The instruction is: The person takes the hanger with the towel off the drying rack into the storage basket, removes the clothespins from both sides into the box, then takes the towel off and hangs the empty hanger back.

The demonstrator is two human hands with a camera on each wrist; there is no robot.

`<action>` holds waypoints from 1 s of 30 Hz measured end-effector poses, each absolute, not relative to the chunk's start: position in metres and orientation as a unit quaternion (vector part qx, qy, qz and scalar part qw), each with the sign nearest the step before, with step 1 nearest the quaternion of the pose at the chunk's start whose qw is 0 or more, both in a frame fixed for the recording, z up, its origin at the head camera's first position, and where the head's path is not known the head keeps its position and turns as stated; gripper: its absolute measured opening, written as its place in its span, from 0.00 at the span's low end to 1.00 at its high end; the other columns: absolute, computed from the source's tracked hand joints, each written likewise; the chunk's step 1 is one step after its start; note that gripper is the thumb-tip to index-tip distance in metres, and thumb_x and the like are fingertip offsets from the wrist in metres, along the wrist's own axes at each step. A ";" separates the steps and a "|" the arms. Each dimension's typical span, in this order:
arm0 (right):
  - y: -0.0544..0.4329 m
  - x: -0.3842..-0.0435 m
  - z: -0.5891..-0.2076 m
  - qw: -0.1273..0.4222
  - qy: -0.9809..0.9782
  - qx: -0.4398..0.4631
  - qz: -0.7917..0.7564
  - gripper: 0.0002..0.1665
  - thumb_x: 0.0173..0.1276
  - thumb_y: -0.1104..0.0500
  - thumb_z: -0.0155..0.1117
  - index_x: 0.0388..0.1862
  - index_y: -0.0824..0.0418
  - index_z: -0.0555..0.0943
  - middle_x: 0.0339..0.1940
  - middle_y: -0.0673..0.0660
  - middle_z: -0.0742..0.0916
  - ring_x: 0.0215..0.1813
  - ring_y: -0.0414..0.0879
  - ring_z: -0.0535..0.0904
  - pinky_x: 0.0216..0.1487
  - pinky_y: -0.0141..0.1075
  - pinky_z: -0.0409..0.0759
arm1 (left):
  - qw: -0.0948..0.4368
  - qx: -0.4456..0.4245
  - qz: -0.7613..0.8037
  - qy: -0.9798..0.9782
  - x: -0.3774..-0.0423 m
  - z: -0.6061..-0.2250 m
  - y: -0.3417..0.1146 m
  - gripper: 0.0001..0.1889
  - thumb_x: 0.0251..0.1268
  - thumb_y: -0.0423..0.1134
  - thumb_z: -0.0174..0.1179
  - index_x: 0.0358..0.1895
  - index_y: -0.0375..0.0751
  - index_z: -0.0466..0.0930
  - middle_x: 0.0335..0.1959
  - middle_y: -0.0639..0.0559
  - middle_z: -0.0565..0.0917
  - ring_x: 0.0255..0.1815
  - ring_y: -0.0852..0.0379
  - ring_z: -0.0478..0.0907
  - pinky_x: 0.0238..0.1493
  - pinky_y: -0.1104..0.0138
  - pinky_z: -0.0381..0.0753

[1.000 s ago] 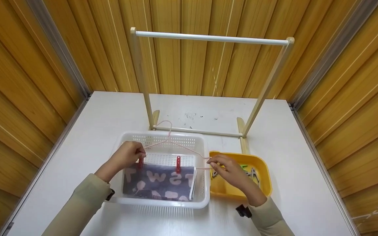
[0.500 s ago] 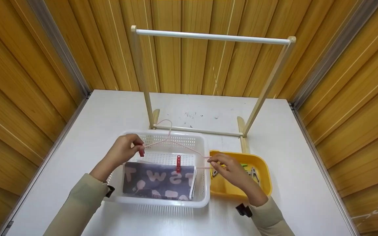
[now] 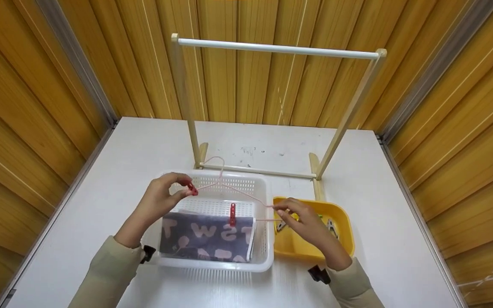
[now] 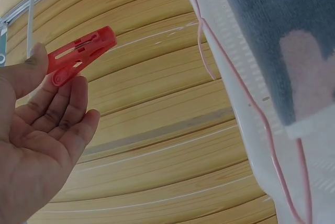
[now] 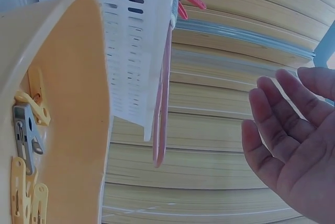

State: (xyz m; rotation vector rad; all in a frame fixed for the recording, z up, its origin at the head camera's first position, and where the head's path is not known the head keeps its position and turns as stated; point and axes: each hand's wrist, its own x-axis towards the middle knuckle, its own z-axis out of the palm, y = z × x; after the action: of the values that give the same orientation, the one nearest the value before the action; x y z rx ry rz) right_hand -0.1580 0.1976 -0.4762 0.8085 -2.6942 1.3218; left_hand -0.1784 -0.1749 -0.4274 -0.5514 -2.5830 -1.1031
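Observation:
My left hand (image 3: 158, 194) pinches a red clothespin (image 4: 81, 51) between thumb and fingers, above the left part of the white basket (image 3: 268, 252). A folded dark cloth (image 3: 208, 235) with pale letters lies over the bottom bar of a pink hanger (image 3: 246, 193). Another red clothespin (image 3: 233, 214) grips the cloth's top edge. In the head view, my right hand (image 3: 304, 220) overlaps the hanger's right end. The right wrist view shows that hand (image 5: 298, 140) with loosely bent fingers, apart from the hanger (image 5: 163, 103) and holding nothing.
A yellow basin (image 3: 345, 218) stands right of the basket, with several clothespins (image 5: 23, 135) inside. Behind them rises a wooden rack with a white top rail (image 3: 272, 46). The hanger's hook reaches past the basket's back rim. Wood-patterned walls (image 3: 464, 149) enclose the white table (image 3: 400, 239).
My left hand has drawn the clothespin off the cloth's left part, raised it, and turned it toward the right. My right hand has barely shifted.

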 end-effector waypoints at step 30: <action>0.177 -0.146 -0.457 0.142 -0.813 0.321 0.465 0.19 0.64 0.69 0.71 0.54 0.66 0.80 0.47 0.60 0.87 0.47 0.48 0.83 0.52 0.28 0.84 | 0.009 -0.267 -0.561 -0.783 -0.150 -0.439 -0.104 0.18 0.62 0.29 0.68 0.54 0.25 0.80 0.51 0.30 0.86 0.57 0.50 0.85 0.68 0.51 0.79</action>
State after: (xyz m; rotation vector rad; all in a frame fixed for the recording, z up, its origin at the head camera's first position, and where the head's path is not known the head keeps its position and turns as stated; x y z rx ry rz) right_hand -0.1455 0.1768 -0.4573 0.9258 -2.3454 1.3409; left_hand -0.1497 -0.1036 -0.4388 -0.8351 -2.4471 -1.7542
